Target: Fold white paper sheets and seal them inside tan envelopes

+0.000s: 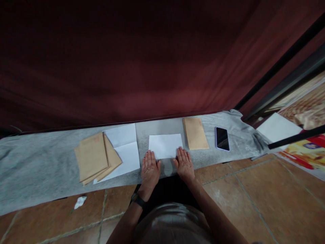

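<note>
A white sheet of paper, seemingly folded, lies flat in front of me on the grey cloth. My left hand rests flat at its near left corner, fingers stretched out. At the near right corner my right hand lies flat too, its fingertips touching the paper's edge. To the left, several brown envelopes overlap in a loose pile, partly covering larger white sheets with a crease across them. Just right of the paper sits a neat stack of brown envelopes.
A phone with a dark screen lies on the right part of the cloth-covered bench. Behind it hangs a dark red curtain. A black metal frame stands at right. White scrap lies on the tiled floor.
</note>
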### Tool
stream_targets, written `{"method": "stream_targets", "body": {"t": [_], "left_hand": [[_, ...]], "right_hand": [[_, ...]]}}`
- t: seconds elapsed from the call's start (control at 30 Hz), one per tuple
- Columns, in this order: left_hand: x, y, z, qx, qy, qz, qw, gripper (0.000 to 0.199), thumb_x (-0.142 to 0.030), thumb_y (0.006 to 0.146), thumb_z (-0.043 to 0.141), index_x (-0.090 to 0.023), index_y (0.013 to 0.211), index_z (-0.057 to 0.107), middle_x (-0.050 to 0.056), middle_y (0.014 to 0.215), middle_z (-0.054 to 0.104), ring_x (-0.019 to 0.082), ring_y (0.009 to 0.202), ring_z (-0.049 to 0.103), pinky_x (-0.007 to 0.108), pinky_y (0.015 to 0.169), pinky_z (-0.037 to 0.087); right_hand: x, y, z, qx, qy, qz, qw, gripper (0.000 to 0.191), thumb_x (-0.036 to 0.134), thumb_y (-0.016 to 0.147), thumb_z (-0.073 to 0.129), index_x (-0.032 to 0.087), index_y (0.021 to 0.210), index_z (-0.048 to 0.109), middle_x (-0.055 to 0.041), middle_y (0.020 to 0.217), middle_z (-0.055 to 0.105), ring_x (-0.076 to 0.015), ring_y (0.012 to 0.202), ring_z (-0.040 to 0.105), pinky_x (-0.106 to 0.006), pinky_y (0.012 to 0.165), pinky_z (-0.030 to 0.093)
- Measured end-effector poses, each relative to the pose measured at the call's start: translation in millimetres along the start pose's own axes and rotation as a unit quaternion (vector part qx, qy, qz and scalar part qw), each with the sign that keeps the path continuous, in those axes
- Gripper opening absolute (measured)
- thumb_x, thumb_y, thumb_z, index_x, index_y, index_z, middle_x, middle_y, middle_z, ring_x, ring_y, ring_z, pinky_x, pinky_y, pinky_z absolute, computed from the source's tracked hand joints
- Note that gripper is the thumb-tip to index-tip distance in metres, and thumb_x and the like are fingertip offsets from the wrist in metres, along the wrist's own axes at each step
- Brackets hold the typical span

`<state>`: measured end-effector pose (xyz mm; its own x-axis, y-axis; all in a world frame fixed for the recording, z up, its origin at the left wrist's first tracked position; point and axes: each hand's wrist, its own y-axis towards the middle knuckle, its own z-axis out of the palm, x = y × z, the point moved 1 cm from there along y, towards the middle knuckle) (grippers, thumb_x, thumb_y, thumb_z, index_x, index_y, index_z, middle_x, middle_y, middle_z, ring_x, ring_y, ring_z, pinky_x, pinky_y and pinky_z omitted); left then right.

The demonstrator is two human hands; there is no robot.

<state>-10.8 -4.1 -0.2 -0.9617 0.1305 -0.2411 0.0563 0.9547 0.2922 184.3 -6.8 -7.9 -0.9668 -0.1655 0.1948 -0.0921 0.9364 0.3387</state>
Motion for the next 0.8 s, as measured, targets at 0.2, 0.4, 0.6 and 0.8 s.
{"method": "stream_targets", "body": {"t": [0.2,0.4,0.6,0.8], "left_hand": [[-2,-1,-3.5,-0.013,-0.006,-0.026,1.0,0.058,-0.033,0.102,0.038,0.001,0.15,0.039,0.028,0.155,0.041,0.035,0.148,0.035,0.056,0.12,0.032],[-21,6,-8.0,0.01,-0.027,0.041,0.999,0.06,-0.03,0.102,0.036,-0.004,0.156,0.029,0.022,0.162,0.032,0.031,0.154,0.023,0.054,0.123,0.026],[-32,19,5.8,0.101,-0.045,0.133,0.985,0.056,-0.02,0.101,0.028,-0.006,0.155,0.033,0.018,0.161,0.037,0.025,0.153,0.025,0.05,0.124,0.028],[-23,21,10.0,0.097,-0.033,0.117,0.988,0.057,-0.026,0.101,0.032,-0.006,0.154,0.033,0.019,0.161,0.035,0.026,0.153,0.025,0.05,0.124,0.027]], "right_hand": [[-4,-5,-2,0.003,-0.01,0.025,1.0,0.059,0.04,0.107,0.033,0.003,0.152,0.04,-0.0208,0.156,0.043,-0.0304,0.146,0.039,-0.048,0.119,0.03],[5,4,-4,0.011,0.018,0.016,1.0,0.058,0.04,0.107,0.035,0.008,0.155,0.038,-0.0185,0.157,0.041,-0.03,0.147,0.037,-0.05,0.12,0.029],[18,30,-6,0.068,0.069,-0.067,0.993,0.05,0.036,0.107,0.034,0.018,0.153,0.044,-0.008,0.158,0.043,-0.0229,0.148,0.036,-0.044,0.122,0.028],[13,33,2,0.069,0.058,-0.056,0.994,0.051,0.037,0.105,0.039,0.016,0.152,0.045,-0.0106,0.158,0.043,-0.0262,0.146,0.039,-0.047,0.121,0.028]]}}
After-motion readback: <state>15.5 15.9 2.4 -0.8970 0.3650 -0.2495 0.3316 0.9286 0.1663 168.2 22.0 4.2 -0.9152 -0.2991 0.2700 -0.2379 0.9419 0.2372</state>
